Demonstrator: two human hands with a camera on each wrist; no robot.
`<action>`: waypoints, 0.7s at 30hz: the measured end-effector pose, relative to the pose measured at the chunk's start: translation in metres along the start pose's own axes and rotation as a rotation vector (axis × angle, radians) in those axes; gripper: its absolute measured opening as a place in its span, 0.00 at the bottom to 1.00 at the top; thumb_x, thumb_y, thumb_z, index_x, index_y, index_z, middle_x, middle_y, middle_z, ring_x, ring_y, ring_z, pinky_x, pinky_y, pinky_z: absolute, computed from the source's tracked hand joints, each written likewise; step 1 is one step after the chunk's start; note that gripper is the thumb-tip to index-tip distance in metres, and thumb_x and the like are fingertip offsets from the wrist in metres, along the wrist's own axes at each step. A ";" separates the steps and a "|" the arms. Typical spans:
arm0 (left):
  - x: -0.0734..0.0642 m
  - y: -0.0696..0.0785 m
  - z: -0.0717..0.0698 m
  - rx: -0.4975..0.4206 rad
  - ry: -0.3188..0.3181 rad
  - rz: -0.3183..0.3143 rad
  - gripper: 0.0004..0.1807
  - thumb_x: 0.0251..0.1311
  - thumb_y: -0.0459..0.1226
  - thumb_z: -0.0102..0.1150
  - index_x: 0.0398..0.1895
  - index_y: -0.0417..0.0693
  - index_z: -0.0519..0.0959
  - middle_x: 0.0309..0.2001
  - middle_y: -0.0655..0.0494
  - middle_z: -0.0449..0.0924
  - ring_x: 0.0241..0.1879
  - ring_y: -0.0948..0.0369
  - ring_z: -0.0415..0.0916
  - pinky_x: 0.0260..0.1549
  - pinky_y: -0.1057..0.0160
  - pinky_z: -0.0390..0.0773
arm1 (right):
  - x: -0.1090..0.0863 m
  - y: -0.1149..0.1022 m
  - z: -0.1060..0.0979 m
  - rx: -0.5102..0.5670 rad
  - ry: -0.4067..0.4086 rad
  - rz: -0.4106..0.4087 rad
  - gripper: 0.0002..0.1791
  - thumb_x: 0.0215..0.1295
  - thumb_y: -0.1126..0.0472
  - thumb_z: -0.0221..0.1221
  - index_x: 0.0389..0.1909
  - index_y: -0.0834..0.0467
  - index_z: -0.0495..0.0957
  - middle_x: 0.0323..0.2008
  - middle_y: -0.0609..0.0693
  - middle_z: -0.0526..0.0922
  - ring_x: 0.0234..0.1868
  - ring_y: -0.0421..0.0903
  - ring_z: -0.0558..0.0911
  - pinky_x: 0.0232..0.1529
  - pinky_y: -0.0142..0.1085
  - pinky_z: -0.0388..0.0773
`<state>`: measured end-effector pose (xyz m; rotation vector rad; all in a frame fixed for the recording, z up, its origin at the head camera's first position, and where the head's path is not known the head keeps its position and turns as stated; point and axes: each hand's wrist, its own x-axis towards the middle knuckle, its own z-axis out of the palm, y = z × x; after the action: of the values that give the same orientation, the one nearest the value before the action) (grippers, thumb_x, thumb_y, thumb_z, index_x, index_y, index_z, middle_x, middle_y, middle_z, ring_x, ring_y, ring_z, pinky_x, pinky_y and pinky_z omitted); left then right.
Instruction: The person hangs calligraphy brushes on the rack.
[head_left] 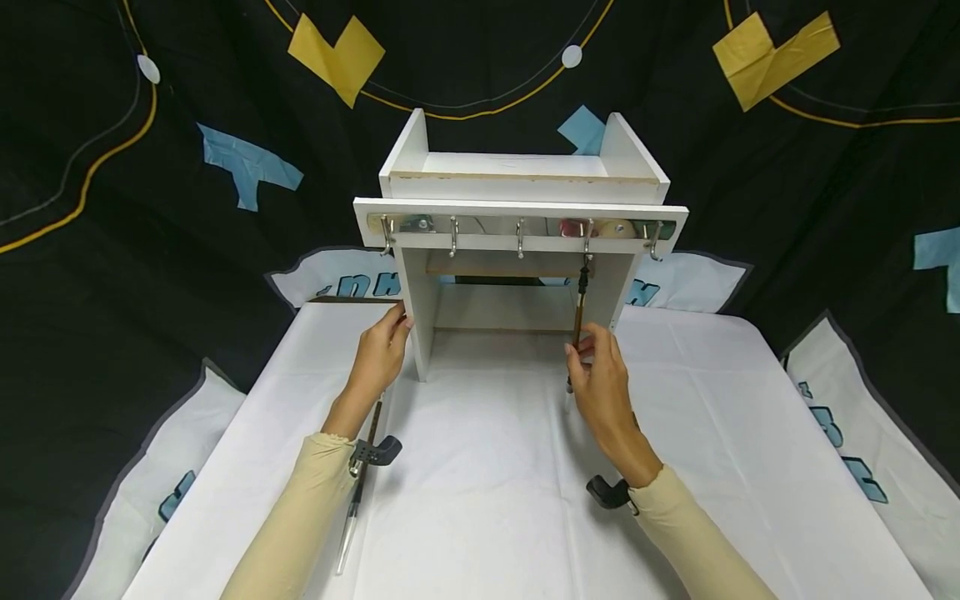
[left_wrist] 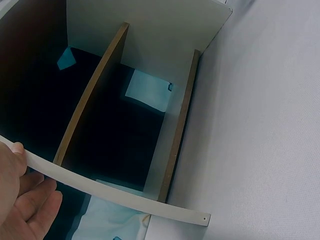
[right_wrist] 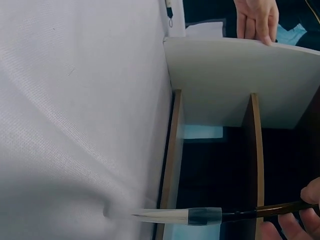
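Head view: right hand [head_left: 604,387] pinches the brush [head_left: 580,312], tip down, beneath a hook [head_left: 588,237]; left hand [head_left: 378,354] grips the rack [head_left: 422,312]. Hanging appears in hand; next calls for a seating check before release.

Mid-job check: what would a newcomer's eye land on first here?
Probably the white shelf standing toward the far side of the table, with its row of five metal hooks across the front. Next, the brush that the right hand holds below the second hook from the right. Then the yellow tape high on the black curtain.
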<state>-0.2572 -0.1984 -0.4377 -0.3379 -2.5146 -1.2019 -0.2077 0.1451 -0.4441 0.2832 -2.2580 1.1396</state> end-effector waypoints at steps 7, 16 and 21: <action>0.001 0.000 0.000 -0.004 -0.004 -0.008 0.25 0.85 0.41 0.46 0.77 0.40 0.69 0.68 0.36 0.78 0.65 0.39 0.78 0.64 0.40 0.79 | 0.001 0.001 0.003 -0.018 -0.007 0.018 0.20 0.77 0.65 0.61 0.63 0.65 0.70 0.47 0.62 0.78 0.47 0.58 0.84 0.44 0.50 0.89; 0.001 0.001 -0.001 -0.005 -0.006 -0.013 0.25 0.85 0.42 0.45 0.77 0.40 0.68 0.68 0.36 0.77 0.65 0.39 0.78 0.64 0.39 0.78 | 0.004 0.005 0.006 -0.019 -0.005 0.014 0.19 0.78 0.63 0.61 0.63 0.64 0.70 0.47 0.62 0.77 0.48 0.57 0.83 0.46 0.49 0.88; 0.000 0.001 -0.001 -0.008 -0.008 -0.015 0.25 0.85 0.42 0.45 0.77 0.40 0.68 0.69 0.36 0.77 0.66 0.39 0.78 0.64 0.39 0.78 | 0.004 0.005 0.007 -0.028 -0.001 0.009 0.19 0.78 0.63 0.61 0.63 0.65 0.70 0.47 0.62 0.77 0.48 0.58 0.84 0.46 0.50 0.88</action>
<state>-0.2571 -0.1984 -0.4365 -0.3265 -2.5244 -1.2186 -0.2161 0.1431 -0.4480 0.2627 -2.2768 1.1119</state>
